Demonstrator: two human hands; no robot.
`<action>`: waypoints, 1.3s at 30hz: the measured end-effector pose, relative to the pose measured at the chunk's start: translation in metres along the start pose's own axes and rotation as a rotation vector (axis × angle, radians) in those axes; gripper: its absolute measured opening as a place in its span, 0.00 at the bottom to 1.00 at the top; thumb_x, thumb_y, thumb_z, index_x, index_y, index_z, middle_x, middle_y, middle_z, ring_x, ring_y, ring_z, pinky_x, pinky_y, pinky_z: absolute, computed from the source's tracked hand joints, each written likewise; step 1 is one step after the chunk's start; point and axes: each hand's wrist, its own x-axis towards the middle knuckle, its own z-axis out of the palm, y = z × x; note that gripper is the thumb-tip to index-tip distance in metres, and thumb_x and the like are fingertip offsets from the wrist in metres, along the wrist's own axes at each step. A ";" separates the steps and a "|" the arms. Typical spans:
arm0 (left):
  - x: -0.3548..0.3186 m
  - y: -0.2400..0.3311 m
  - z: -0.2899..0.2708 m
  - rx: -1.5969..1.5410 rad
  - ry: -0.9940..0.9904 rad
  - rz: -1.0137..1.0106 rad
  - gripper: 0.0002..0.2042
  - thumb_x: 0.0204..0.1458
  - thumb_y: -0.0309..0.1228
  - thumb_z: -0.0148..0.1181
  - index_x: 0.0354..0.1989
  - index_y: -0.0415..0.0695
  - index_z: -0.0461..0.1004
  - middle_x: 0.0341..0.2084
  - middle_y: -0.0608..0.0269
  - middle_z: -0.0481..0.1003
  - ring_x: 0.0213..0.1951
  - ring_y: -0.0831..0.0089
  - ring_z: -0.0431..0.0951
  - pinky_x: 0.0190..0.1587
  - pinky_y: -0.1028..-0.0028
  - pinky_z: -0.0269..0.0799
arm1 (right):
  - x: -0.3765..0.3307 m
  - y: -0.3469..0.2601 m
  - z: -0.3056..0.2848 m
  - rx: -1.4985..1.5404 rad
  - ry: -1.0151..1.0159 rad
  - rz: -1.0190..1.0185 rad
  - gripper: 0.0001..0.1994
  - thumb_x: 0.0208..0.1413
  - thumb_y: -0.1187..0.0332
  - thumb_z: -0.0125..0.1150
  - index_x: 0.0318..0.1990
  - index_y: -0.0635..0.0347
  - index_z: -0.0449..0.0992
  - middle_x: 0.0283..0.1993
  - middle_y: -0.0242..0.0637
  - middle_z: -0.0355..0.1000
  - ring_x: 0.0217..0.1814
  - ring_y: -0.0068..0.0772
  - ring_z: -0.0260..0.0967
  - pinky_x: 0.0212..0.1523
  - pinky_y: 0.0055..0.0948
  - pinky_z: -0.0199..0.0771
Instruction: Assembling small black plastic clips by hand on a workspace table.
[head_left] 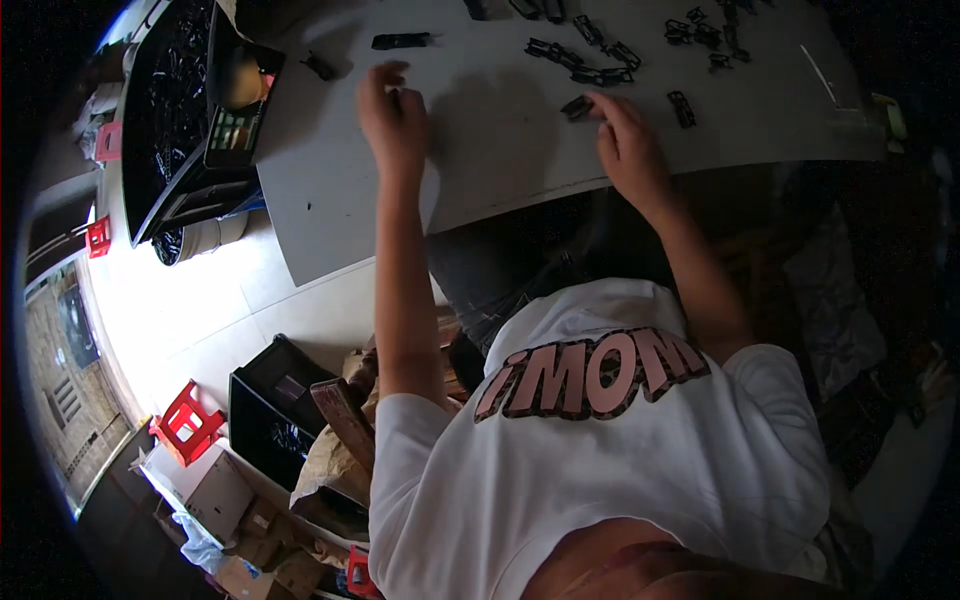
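My right hand [632,145] reaches over the grey table, its fingertips closed on one end of a small black plastic part [576,107]. Several like it, narrow black frame-shaped pieces [602,76], lie in a loose cluster just beyond. A single piece [682,109] rests to the right of that hand. My left hand [394,118] is over the table's left half, fingers loosely bent and apart from the thumb, with no held thing visible. Past its fingertips lies a longer black part [401,41], and a small black piece [318,66] sits to its left.
The grey table [500,160] has more black parts [700,32] at its far right. A black bin [175,100] full of black pieces stands left, with a lit screen [237,115] by its edge. On the floor are another black crate [270,400], a red stool [187,422] and cardboard boxes [215,490].
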 end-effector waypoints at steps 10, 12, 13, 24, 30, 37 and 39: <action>0.047 -0.012 -0.019 0.859 0.022 0.237 0.13 0.48 0.29 0.56 0.45 0.48 0.72 0.40 0.58 0.74 0.41 0.56 0.75 0.41 0.64 0.71 | 0.081 -0.002 0.007 -0.159 -0.072 -0.063 0.13 0.52 0.62 0.60 0.41 0.57 0.74 0.36 0.39 0.71 0.38 0.43 0.71 0.35 0.37 0.72; 0.028 -0.016 -0.021 0.797 0.017 0.227 0.13 0.48 0.29 0.56 0.44 0.46 0.72 0.39 0.55 0.74 0.40 0.56 0.75 0.40 0.64 0.71 | 0.119 0.021 0.018 -0.264 0.092 -0.126 0.14 0.50 0.61 0.61 0.40 0.61 0.74 0.36 0.41 0.71 0.38 0.43 0.71 0.36 0.38 0.72; 0.018 -0.015 -0.021 0.726 -0.003 0.221 0.13 0.48 0.29 0.56 0.43 0.43 0.72 0.37 0.52 0.74 0.39 0.56 0.75 0.39 0.64 0.70 | 0.137 0.033 0.024 -0.251 0.090 -0.138 0.14 0.50 0.61 0.61 0.40 0.61 0.74 0.36 0.41 0.71 0.38 0.43 0.71 0.36 0.38 0.72; -0.071 0.015 0.013 0.099 -0.219 -0.058 0.08 0.45 0.24 0.61 0.36 0.41 0.74 0.26 0.56 0.76 0.29 0.68 0.78 0.35 0.75 0.71 | 0.127 0.015 0.004 0.075 0.063 -0.125 0.17 0.50 0.68 0.61 0.47 0.62 0.70 0.35 0.39 0.71 0.36 0.35 0.71 0.36 0.34 0.72; -0.070 0.015 0.014 0.156 -0.272 -0.053 0.11 0.46 0.24 0.61 0.40 0.40 0.75 0.32 0.58 0.78 0.35 0.75 0.76 0.41 0.76 0.70 | 0.007 0.005 -0.018 -0.144 0.009 0.106 0.14 0.49 0.70 0.61 0.45 0.62 0.72 0.38 0.38 0.69 0.36 0.33 0.71 0.36 0.30 0.71; -0.069 0.017 0.014 0.186 -0.353 -0.027 0.13 0.45 0.24 0.61 0.42 0.40 0.75 0.34 0.57 0.78 0.36 0.74 0.76 0.42 0.75 0.70 | 0.016 -0.025 -0.001 -0.201 0.045 0.039 0.13 0.45 0.71 0.63 0.41 0.61 0.72 0.39 0.38 0.68 0.40 0.40 0.69 0.39 0.32 0.71; -0.070 0.017 0.014 0.184 -0.345 -0.020 0.13 0.45 0.24 0.61 0.41 0.40 0.75 0.34 0.58 0.77 0.36 0.74 0.76 0.41 0.75 0.70 | 0.026 -0.034 0.002 -0.203 0.030 -0.002 0.14 0.45 0.71 0.63 0.40 0.60 0.72 0.39 0.37 0.68 0.41 0.40 0.69 0.40 0.33 0.71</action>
